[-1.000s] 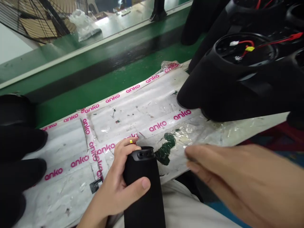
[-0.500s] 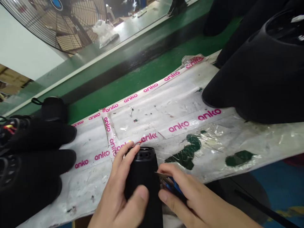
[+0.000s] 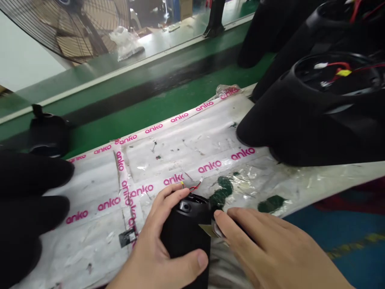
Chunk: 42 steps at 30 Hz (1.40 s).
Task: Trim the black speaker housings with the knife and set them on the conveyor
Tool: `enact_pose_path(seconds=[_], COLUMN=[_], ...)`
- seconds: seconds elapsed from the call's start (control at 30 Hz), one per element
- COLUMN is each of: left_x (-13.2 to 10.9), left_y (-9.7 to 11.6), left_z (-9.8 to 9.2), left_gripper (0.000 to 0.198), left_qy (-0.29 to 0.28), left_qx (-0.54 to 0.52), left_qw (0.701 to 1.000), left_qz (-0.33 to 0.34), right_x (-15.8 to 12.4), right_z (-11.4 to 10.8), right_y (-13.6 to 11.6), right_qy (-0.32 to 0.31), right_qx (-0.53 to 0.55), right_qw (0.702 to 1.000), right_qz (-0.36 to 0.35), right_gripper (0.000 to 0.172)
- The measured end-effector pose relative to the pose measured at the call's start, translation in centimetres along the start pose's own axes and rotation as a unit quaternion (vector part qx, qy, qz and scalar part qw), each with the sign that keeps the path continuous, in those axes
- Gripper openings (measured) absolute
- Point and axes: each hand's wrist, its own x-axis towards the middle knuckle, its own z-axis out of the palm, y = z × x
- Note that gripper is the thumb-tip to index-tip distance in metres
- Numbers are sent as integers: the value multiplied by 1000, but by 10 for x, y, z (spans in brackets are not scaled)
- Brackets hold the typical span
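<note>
My left hand point(image 3: 168, 237) is wrapped around a black, fabric-covered speaker housing point(image 3: 186, 235), thumb across its front and fingers over its upper left edge. The housing's open top rim point(image 3: 195, 202) faces away from me, and thin wires point(image 3: 195, 187) in red and black with a small white plug stick out there. My right hand point(image 3: 258, 241) is closed around a utility knife, whose handle is mostly hidden by the fingers. Its flat blade point(image 3: 206, 229) points left and lies against the housing's right side, just below the rim.
Several black housings point(image 3: 319, 128) stand at the right, some with loose wires in their open tops. More dark housings point(image 3: 36, 200) lie at the left. White sheeting with pink-lettered tape point(image 3: 209, 166) covers the bench. A fan point(image 3: 78, 32) is behind the glass.
The housing has turned in my left hand, its rim now facing more to the right. My right hand has rolled over, palm down, with the blade lower against the housing. The view has shifted right.
</note>
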Motion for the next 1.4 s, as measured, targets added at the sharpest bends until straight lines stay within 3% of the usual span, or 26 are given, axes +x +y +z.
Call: enact_pose_path(seconds=[0.17, 0.37, 0.57, 1.0, 1.3, 1.4], left_x=[5, 6, 6, 6, 9, 10], left_y=[2, 2, 2, 9, -9, -5], left_z=[12, 11, 9, 13, 13, 13], left_gripper=[91, 95, 94, 86, 89, 87], left_qy=[-10, -20, -41, -28, -25, -25], left_qx=[33, 39, 48, 55, 79, 75], left_qw=[999, 999, 998, 998, 994, 996], left_qz=[28, 28, 18, -4, 72, 49], right_x=[-5, -8, -8, -8, -10, -8], right_z=[-8, -1, 0, -1, -5, -5], right_y=[17, 23, 19, 16, 15, 15], right_qy=[-14, -3, -15, -26, -31, -35], right_qx=[-50, -22, -33, -23, -13, -13], right_qw=[998, 996, 996, 997, 998, 998], right_qz=[-39, -84, -85, -63, -57, -56], right_gripper=[31, 39, 42, 38, 36, 36])
